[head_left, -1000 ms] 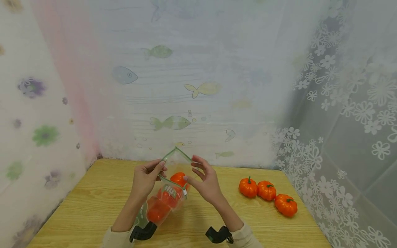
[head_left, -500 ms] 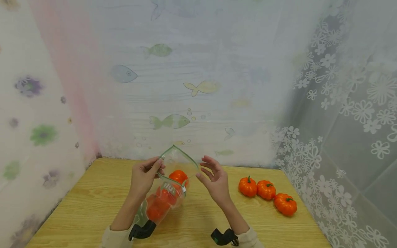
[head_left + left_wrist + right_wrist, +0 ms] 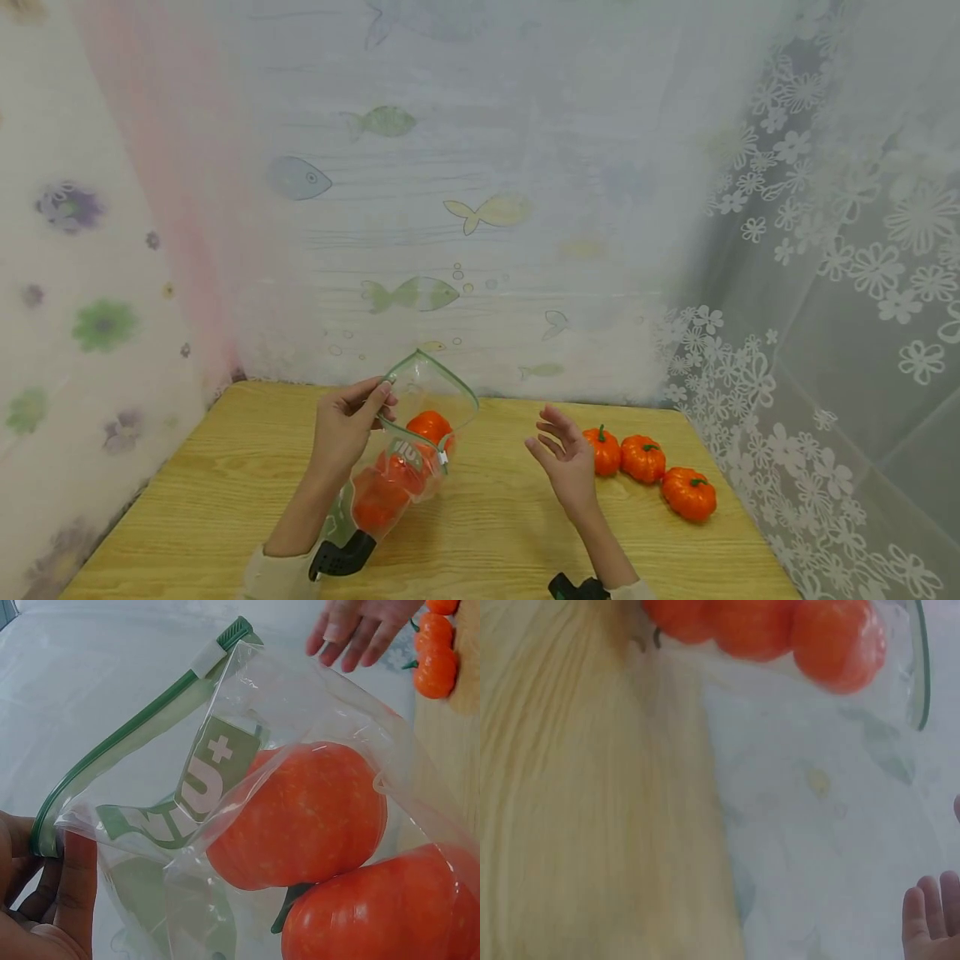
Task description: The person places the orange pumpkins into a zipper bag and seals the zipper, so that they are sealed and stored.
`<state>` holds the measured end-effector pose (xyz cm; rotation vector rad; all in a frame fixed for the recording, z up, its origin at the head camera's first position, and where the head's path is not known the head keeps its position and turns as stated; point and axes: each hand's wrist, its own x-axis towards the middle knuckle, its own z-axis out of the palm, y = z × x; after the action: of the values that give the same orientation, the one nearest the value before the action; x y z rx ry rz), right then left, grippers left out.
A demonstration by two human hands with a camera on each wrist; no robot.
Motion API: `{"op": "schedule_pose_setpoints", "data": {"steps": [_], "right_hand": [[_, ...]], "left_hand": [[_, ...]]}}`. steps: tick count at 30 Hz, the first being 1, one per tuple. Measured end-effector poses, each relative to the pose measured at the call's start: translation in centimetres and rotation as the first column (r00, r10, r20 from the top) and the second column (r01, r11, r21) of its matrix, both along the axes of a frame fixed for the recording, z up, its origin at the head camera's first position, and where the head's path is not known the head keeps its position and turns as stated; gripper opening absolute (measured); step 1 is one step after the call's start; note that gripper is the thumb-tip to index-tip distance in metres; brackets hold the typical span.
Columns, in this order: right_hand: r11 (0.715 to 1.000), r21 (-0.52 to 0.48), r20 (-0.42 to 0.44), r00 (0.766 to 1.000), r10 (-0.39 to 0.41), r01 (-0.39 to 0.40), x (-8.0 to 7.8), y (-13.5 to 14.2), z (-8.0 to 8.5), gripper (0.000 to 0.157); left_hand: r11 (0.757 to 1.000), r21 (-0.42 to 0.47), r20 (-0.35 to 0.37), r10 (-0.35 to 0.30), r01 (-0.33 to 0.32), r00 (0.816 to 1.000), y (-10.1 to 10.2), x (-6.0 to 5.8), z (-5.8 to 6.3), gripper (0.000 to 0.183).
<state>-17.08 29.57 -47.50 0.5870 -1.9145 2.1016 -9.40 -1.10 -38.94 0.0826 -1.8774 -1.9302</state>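
Note:
My left hand pinches the green-edged rim of a clear zip bag, whose mouth gapes. Inside the bag are several orange toy pumpkins, stacked along its length and seen through the plastic. A white slider sits near one end of the green zip strip. My right hand is off the bag, its fingers loosely bent with nothing in them. It overlaps the leftmost of three loose pumpkins in the head view.
Two more loose pumpkins, a middle one and a right one, lie in a row near the right edge of the wooden table. A fish-printed curtain hangs along the back edge, and a flowered sheet borders the right side.
My right hand has let go of the bag's rim and moved right, toward the loose pumpkins. The left hand still holds the bag in nearly the same place.

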Motion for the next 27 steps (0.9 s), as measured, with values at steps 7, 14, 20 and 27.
{"op": "schedule_pose_setpoints", "data": {"steps": [7, 14, 20, 27], "right_hand": [[0.993, 0.036, 0.060, 0.991, -0.117, 0.115, -0.7, 3.2, -2.3, 0.048], [0.979, 0.095, 0.141, 0.971, -0.192, 0.180, -0.8, 6.3, -3.3, 0.046], [0.934, 0.201, 0.233, 0.912, -0.338, 0.294, -1.1, 8.5, -4.4, 0.052], [0.874, 0.316, 0.312, 0.830, -0.462, 0.368, -1.8, 10.2, -5.3, 0.061]], "left_hand": [[1.000, 0.000, -0.016, 0.001, -0.001, 1.000, -0.1, 0.1, -0.1, 0.028], [1.000, 0.001, -0.020, -0.001, 0.001, 1.000, -0.3, 0.1, -0.1, 0.027], [1.000, 0.004, -0.020, -0.001, 0.001, 1.000, -0.2, 0.3, -0.1, 0.027], [1.000, -0.001, -0.026, 0.000, 0.000, 1.000, -0.1, 0.4, -0.2, 0.027]]}}
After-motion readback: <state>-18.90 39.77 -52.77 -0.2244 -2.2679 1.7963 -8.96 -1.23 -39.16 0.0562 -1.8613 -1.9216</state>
